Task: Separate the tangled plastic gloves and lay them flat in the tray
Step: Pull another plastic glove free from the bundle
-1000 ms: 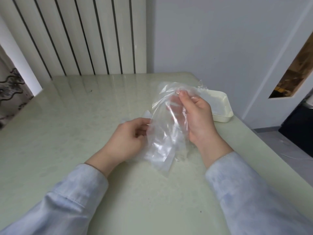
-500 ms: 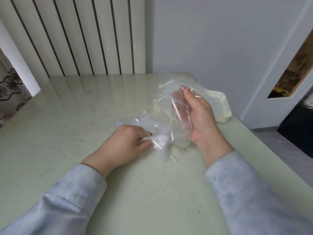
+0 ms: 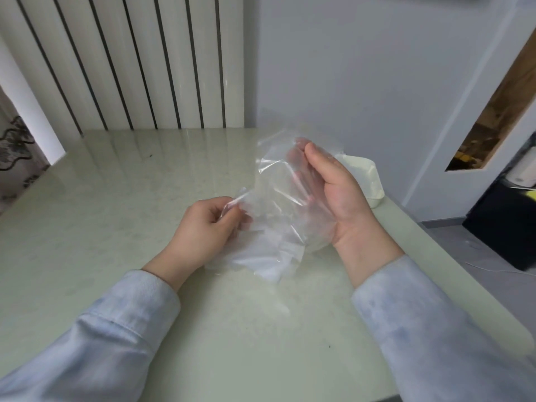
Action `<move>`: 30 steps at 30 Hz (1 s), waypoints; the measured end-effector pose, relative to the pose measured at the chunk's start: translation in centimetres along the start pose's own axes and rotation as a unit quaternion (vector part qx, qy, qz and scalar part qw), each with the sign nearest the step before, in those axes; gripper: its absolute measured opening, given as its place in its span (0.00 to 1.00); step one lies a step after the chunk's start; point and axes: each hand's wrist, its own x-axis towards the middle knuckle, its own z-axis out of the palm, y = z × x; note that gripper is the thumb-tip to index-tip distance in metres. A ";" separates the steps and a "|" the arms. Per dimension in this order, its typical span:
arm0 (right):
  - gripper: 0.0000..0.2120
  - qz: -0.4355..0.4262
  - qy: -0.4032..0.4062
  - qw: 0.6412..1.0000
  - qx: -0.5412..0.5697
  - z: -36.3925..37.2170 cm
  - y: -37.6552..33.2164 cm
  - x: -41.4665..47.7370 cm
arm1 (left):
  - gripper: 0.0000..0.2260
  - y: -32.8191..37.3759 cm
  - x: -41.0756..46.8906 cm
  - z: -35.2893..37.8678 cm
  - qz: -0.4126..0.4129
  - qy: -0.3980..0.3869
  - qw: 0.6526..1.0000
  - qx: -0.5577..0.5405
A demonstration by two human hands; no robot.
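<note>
Plastic gloves point(image 3: 272, 245), a crumpled bunch of clear film, are being held just above the tabletop point(image 3: 116, 216) between the two hands, with the lower, whiter folds sagging toward the surface; whether they are touching it is not clear. The right hand point(image 3: 342, 198) is standing upright with its palm turned leftward, gripping the upper part of the film, its thumb pressing at the top and its fingers showing pink through the plastic. The left hand point(image 3: 206, 227) is curling its fingers around a thin corner of the film and pinching it at the bunch's left edge. Pale blue sleeves point(image 3: 110, 338) are covering both forearms. Behind the right hand a cream tray point(image 3: 374, 181) is sitting near the far right edge of the tabletop, partly hidden by the hand and film. A white ribbed radiator point(image 3: 130, 62) is standing against the wall beyond the tabletop.
</note>
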 end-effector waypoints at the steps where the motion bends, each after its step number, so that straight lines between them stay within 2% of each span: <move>1: 0.06 -0.005 -0.012 1.000 -0.005 0.2 -0.4 -0.4 | 0.12 0.2 -0.1 -0.1 -0.010 0.009 0.999 -0.033; 3: 0.08 -0.002 -0.028 0.999 -0.037 0.6 -1.1 -1.4 | 0.08 0.6 -0.2 -0.2 -0.020 0.021 0.995 -0.092; 6: 0.07 0.000 0.000 0.997 -0.073 0.0 -1.5 -1.9 | 0.06 2.0 -0.5 -0.3 -0.043 0.020 0.978 -0.201; 9: 0.08 0.008 0.056 0.993 -0.107 -2.0 -0.7 -1.6 | 0.06 4.0 -0.8 -1.0 -0.080 0.022 0.938 -0.337; 12: 0.05 0.033 0.104 0.970 -0.217 -3.9 0.6 -1.3 | 0.11 5.1 -0.7 -2.2 -0.071 0.007 0.893 -0.444; 15: 0.07 0.050 0.112 0.945 -0.304 -4.7 2.0 -1.0 | 0.03 6.6 -0.7 -2.8 -0.067 -0.028 0.827 -0.558; 17: 0.06 0.067 0.107 0.947 -0.296 -4.4 2.6 -1.0 | 0.07 7.3 -0.7 -2.2 -0.077 -0.072 0.789 -0.605; 18: 0.05 0.081 0.106 0.951 -0.279 -4.1 2.7 -1.1 | 0.07 7.5 -0.6 -1.7 -0.084 -0.103 0.789 -0.599; 21: 0.07 0.083 0.100 0.949 -0.288 -4.2 3.0 -1.3 | 0.05 7.2 -0.7 0.8 -0.135 -0.160 0.823 -0.529; 25: 0.10 0.083 0.114 0.952 -0.271 -4.3 3.0 -1.1 | 0.21 5.6 -0.8 2.8 -0.232 -0.109 0.831 -0.493; 27: 0.09 0.094 0.118 0.953 -0.262 -4.4 2.9 -1.1 | 0.29 4.7 -0.9 3.0 -0.235 -0.083 0.851 -0.462; 30: 0.11 0.114 0.118 0.950 -0.267 -4.7 2.8 -0.9 | 0.29 4.1 -0.9 3.1 -0.200 -0.031 0.901 -0.383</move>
